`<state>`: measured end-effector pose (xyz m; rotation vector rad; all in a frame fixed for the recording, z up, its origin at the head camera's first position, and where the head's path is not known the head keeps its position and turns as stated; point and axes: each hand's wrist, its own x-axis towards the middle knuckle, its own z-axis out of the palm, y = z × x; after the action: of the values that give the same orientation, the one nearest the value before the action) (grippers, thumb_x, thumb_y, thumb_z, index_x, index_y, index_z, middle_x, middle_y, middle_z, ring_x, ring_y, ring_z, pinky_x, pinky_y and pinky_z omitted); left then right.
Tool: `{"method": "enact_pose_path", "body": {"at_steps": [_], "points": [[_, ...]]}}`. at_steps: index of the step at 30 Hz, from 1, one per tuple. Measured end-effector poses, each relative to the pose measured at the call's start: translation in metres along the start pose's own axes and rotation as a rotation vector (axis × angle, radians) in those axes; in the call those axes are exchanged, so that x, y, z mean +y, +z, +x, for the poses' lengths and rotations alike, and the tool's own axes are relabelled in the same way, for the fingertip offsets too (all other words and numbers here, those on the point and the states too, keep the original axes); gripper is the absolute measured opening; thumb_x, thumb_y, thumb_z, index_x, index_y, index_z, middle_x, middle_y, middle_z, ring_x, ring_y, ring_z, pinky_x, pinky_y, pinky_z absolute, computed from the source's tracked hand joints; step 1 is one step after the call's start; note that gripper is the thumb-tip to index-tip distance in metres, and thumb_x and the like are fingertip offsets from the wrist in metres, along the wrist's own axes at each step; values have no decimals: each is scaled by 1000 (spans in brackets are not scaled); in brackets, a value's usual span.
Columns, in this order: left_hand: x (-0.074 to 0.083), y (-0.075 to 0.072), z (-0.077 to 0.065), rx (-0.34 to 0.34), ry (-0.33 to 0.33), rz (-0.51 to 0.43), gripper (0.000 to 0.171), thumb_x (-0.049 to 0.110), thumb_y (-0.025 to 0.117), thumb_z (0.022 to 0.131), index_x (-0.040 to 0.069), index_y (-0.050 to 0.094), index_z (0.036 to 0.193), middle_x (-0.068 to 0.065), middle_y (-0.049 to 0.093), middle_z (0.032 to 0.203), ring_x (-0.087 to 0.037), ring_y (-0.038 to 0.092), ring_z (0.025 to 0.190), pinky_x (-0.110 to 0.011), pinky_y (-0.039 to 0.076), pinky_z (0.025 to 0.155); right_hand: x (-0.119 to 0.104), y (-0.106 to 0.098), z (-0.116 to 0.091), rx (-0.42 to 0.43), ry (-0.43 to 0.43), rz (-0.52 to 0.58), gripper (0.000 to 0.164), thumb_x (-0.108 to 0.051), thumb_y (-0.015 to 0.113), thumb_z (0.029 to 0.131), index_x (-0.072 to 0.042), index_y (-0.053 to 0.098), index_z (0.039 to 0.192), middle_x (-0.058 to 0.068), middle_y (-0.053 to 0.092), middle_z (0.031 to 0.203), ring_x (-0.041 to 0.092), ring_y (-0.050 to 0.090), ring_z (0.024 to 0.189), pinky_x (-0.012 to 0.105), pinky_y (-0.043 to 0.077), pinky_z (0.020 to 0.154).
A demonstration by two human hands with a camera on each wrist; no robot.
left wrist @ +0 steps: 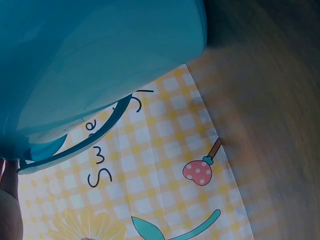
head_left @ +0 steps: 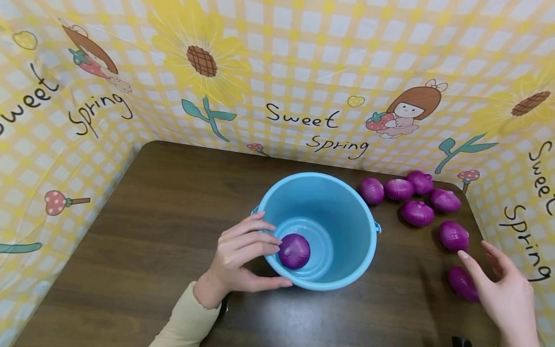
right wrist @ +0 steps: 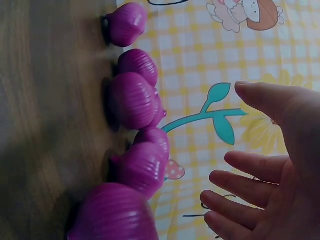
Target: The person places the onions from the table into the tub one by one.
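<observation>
A light blue bucket stands upright on the table with one purple onion inside it, near its left wall. My left hand holds the bucket's left rim, the fingers reaching over it and the thumb lying along the near side. In the left wrist view the bucket's side fills the top, with only a sliver of that hand showing. My right hand hovers over the nearest onion at the right, partly covering it. Its fingers are spread with nothing between them, as the right wrist view shows.
Several more purple onions lie to the right of the bucket, towards the table's back right corner. The bucket's handle hangs down its side. A yellow checked cloth hangs around the brown wooden table at the back and sides.
</observation>
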<state>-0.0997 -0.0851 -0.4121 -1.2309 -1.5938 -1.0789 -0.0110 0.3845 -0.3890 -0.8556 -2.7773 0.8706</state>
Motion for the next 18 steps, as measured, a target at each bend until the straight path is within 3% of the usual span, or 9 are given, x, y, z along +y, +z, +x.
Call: {"method": "enact_pose_path", "body": {"at_steps": [10,18], "points": [[-1,-1,-1,-7,6,4,49,50,88,75,5,73,81,-8,74,86,-30,72,86,-57,53,95,14,9,6,-10,6,-50,81,-51,62,99,0,35,156,37,39,148,60,39,130,71,34,101],[0,-1,-1,-7,1,3,48,50,90,73,5,72,80,-8,74,86,-29,71,86,-57,53,94,27,15,11,-75,29,-75,86,-55,59,98,4,33,154,43,39,142,61,41,127,72,36,98]]}}
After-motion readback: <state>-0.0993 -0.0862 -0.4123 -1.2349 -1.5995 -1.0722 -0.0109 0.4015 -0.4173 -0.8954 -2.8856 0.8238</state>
